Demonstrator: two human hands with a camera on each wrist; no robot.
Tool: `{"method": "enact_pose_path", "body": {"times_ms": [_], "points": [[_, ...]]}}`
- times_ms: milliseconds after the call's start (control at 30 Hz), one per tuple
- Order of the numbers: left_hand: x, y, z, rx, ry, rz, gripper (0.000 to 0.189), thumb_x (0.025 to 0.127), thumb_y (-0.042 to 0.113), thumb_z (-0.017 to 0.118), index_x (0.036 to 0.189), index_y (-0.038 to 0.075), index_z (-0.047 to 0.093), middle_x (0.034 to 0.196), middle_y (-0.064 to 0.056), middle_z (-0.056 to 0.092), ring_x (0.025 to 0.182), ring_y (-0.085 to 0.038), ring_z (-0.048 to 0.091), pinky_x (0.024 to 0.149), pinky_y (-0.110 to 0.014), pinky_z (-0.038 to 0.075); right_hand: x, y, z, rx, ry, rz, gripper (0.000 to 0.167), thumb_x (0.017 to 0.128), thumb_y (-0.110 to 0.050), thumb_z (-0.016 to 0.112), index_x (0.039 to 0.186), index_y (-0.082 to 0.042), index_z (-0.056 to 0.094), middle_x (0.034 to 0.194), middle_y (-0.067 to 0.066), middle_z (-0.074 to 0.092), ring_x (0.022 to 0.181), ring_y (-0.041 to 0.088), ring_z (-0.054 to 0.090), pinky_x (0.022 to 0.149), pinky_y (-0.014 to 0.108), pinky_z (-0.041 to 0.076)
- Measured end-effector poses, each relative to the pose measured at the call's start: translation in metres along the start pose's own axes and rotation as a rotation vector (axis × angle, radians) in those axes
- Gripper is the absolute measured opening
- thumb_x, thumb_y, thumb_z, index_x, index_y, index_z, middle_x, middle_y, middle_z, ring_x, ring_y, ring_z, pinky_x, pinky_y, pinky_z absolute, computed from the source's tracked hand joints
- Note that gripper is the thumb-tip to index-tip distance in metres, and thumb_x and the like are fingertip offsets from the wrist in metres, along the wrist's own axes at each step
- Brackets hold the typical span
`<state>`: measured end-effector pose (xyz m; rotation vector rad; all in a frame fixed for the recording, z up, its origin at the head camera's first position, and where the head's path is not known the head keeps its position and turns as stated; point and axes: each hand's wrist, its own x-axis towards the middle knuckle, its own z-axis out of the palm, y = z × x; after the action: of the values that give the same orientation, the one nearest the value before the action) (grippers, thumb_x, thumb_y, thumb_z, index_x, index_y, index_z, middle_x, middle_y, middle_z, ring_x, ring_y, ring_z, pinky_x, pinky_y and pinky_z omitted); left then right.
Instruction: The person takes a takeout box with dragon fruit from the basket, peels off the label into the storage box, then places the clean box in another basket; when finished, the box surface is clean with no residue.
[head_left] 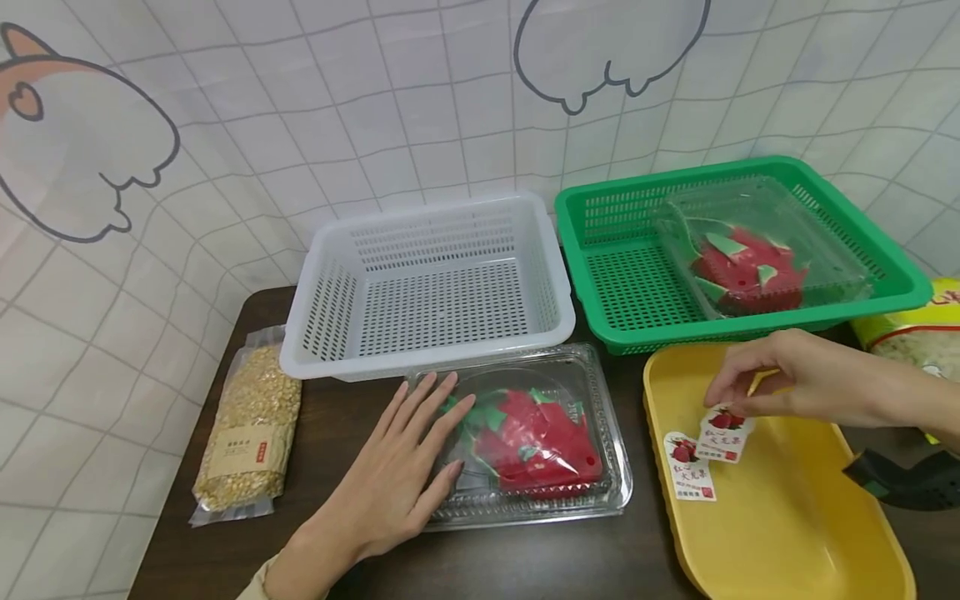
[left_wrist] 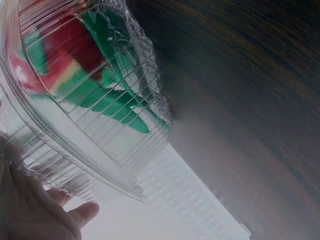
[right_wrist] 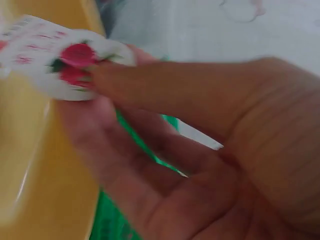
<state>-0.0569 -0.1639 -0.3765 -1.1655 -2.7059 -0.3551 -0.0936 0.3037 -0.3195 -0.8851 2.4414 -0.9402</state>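
Observation:
My left hand [head_left: 397,475] rests with straight, spread fingers on the left side of a clear plastic clamshell box [head_left: 611,487]. Inside the closed box sits a red dragon fruit [head_left: 543,454] with green tips, which the left wrist view shows close up through the ribbed wall. Over the yellow tray [head_left: 787,525], my right hand [head_left: 810,383] pinches a white label [head_left: 723,447] printed with red fruit. Thumb and fingertips hold that label by its picture end in the right wrist view. A second, similar label [head_left: 697,485] lies in the tray, partly overlapped by the held one.
A white perforated basket [head_left: 427,362] stands behind the box. Right of it, a green basket [head_left: 637,337] holds another boxed dragon fruit [head_left: 750,271]. A bag of yellow grains [head_left: 251,417] lies at left. A yellow-and-clear packet [head_left: 922,329] and a black object [head_left: 907,483] are at right.

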Motion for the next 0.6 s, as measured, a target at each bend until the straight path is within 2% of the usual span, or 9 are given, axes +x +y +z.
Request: {"method": "enact_pose_path", "body": {"times_ms": [133,267,400,600], "points": [[-0.001,0.000,0.000,0.003,0.002,0.000,0.060,0.112,0.044,0.035,0.164,0.013,0.032,0.173,-0.012,0.021,0.158,-0.036,0.020,0.128,-0.053,0.011,-0.001,0.014,0.001,-0.052,-0.121,0.140,0.016,0.093,-0.003,0.076,0.102,-0.016,0.077,0.096,-0.016,0.068,0.081,0.001,0.058,0.071,0.023,0.059],[-0.001,0.000,0.000,0.005,0.001,-0.004,0.060,0.112,0.043,0.037,0.165,0.014,0.032,0.172,-0.013,0.022,0.158,-0.037,0.021,0.127,-0.055,0.013,0.002,0.018,0.002,-0.062,-0.191,0.184,0.016,0.091,-0.001,0.078,0.095,-0.016,0.075,0.091,-0.018,0.066,0.078,0.000,0.057,0.069,0.023,0.058],[-0.001,0.000,0.000,0.004,-0.002,-0.006,0.061,0.111,0.042,0.038,0.165,0.014,0.031,0.172,-0.013,0.022,0.158,-0.036,0.020,0.127,-0.055,0.013,0.005,0.022,0.005,-0.083,-0.189,0.148,0.020,0.087,0.003,0.080,0.089,-0.016,0.073,0.087,-0.018,0.064,0.074,0.000,0.056,0.067,0.023,0.057],[-0.001,-0.001,0.000,0.005,-0.005,-0.006,0.061,0.111,0.041,0.039,0.165,0.014,0.031,0.172,-0.013,0.022,0.159,-0.035,0.018,0.127,-0.056,0.013,0.008,0.030,0.011,-0.134,-0.130,0.127,0.023,0.084,0.003,0.082,0.086,-0.016,0.070,0.084,-0.018,0.061,0.072,-0.001,0.052,0.064,0.022,0.055]]}}
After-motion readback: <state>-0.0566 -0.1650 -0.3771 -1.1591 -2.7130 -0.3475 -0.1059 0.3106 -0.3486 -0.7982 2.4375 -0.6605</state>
